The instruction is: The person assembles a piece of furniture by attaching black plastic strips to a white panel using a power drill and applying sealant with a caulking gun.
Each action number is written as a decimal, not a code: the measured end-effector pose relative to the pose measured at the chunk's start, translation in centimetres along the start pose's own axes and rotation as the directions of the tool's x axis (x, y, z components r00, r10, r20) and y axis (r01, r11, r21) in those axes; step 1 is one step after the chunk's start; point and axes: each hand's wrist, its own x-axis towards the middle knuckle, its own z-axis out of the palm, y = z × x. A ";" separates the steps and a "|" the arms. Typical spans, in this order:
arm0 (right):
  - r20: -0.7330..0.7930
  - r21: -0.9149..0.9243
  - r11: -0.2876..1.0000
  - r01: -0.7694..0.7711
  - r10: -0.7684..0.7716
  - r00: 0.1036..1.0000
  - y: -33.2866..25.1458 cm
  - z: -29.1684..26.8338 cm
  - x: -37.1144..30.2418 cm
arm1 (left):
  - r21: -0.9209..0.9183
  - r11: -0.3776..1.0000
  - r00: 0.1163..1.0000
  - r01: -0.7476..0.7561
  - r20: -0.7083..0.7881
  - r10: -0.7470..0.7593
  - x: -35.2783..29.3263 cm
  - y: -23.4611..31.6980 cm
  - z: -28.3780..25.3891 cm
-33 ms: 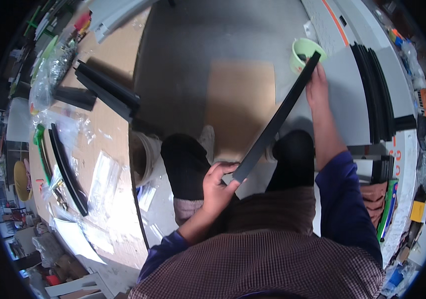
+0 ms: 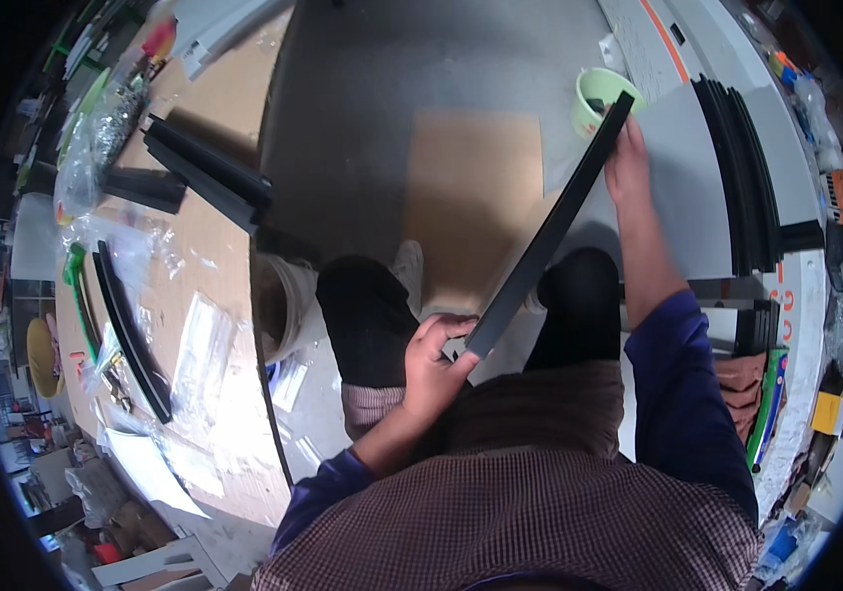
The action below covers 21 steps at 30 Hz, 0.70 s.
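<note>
A long, straight black profile strip (image 2: 549,231) slants across my lap, its near end low on the left and its far end high on the right. My left hand (image 2: 434,366) grips the near end between thumb and fingers. Close to the far end, my right hand (image 2: 628,163) holds the strip from its right side; some of those fingers are hidden behind it. To the right, several similar black strips (image 2: 737,177) lie side by side on a grey panel (image 2: 673,187). More black profiles (image 2: 209,172) rest on the wooden table (image 2: 234,98) at the left.
Just beyond the right hand stands a light green bucket (image 2: 589,94) with small dark things inside. Clear plastic bags (image 2: 202,355) and a curved black strip (image 2: 133,335) lie on the left table. A white bucket (image 2: 288,305) is beside my left leg; cardboard (image 2: 475,197) covers the floor ahead.
The whole view has shifted very slightly. Both hands keep their hold on the black profile strip, with almost no movement.
</note>
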 end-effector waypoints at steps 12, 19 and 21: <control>-0.118 -0.310 0.910 -0.276 0.251 0.961 -8.3 5.1 -17.2 | 0.025 0.999 0.995 -0.021 0.094 0.019 -1.9 1.3 2.5; -0.072 -0.207 0.939 -0.276 0.267 0.961 -7.0 5.8 -18.6 | -0.010 1.000 0.975 -0.008 0.221 0.010 -3.2 1.6 3.1; -0.075 -0.250 0.924 -0.291 0.281 0.957 -6.5 5.6 -19.0 | -0.018 1.000 0.965 0.003 0.263 0.002 -3.5 1.5 3.3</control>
